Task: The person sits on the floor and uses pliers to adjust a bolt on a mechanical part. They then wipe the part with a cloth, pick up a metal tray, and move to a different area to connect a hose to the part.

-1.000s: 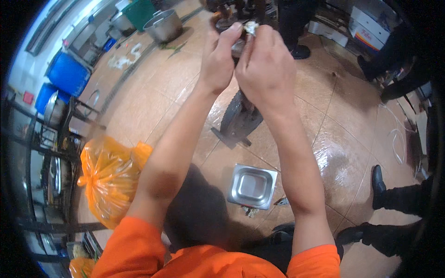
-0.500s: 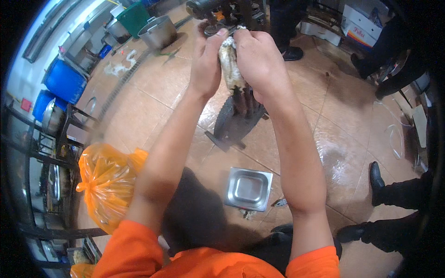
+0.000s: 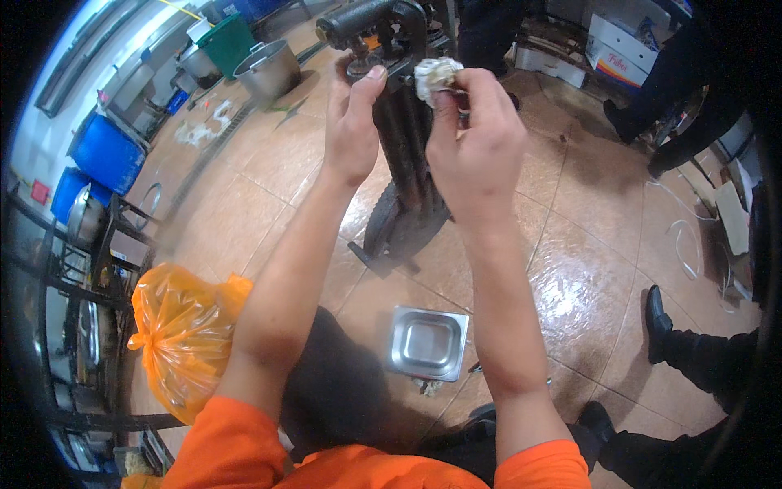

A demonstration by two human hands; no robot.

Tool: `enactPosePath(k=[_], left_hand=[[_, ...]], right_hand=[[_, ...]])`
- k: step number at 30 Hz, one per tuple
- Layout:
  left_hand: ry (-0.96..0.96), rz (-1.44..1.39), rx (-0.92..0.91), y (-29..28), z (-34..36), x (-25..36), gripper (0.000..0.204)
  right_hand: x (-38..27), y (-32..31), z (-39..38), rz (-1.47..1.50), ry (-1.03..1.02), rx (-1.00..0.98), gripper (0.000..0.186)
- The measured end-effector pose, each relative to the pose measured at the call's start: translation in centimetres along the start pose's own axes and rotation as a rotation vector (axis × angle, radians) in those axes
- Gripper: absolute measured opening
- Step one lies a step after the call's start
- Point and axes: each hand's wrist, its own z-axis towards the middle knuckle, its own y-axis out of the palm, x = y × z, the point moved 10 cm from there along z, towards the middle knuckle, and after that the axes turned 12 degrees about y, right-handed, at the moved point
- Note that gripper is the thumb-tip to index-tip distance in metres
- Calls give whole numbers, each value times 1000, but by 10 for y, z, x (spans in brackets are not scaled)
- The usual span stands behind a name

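Observation:
A dark, greasy metal machine (image 3: 403, 134) on a pedestal stands upright in front of me, with a thick horizontal cylinder at its top. My left hand (image 3: 354, 118) is closed at the left side of its upper part, thumb up against the metal; most of its fingers are hidden behind. In my right hand (image 3: 481, 122), a crumpled, dirty white rag (image 3: 437, 79) is pinched between thumb and fingers, just right of the machine's top. On the floor between my forearms lies a shallow square metal pan (image 3: 428, 344).
A tied orange plastic bag (image 3: 183, 338) sits left of my left arm. Far left are a large pot (image 3: 269, 72), a green bin (image 3: 234, 39) and blue barrels (image 3: 108, 144). Other people's dark shoes (image 3: 656, 322) and legs stand on the right, near a white carton (image 3: 623, 53).
The rag, stretched between both hands before, is now bunched in my right hand, which has moved right. More of the machine shows as the view has tilted up a little.

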Motion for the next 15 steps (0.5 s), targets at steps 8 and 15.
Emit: enactPosePath(k=[8, 15], left_hand=[[6, 33, -31, 3, -1, 6, 35], [-35, -32, -31, -9, 1, 2, 33]], right_hand=[[-10, 8, -4, 116, -256, -4, 29], [-29, 28, 4, -130, -601, -65, 23]])
